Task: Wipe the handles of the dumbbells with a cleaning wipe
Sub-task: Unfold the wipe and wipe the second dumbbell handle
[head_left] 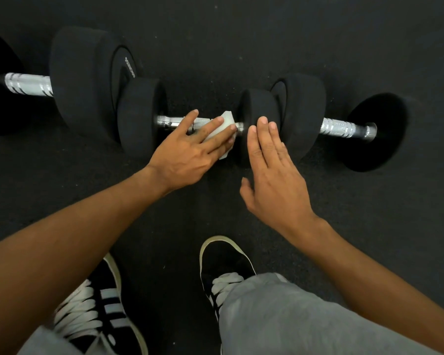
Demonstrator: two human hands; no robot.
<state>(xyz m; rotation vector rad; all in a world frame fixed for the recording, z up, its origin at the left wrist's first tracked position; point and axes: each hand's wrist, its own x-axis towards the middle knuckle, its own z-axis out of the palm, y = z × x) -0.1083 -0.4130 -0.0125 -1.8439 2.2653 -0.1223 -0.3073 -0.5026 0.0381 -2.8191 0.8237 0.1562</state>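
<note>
Three black dumbbells lie in a row on the dark floor. The middle dumbbell (139,116) has a chrome handle (168,121). My left hand (190,149) presses a white cleaning wipe (222,129) flat onto that handle, fingers stretched over it. My right hand (272,165) rests with straight fingers on the middle dumbbell's right weight head (256,106) and holds nothing. The left dumbbell (80,78) shows a chrome handle (28,84). The right dumbbell (305,111) also shows a chrome handle (344,128).
The black rubber floor (241,34) stretches behind the weights. My two black shoes with white laces (226,262) stand below the hands, with grey trouser legs (292,316) at the bottom edge.
</note>
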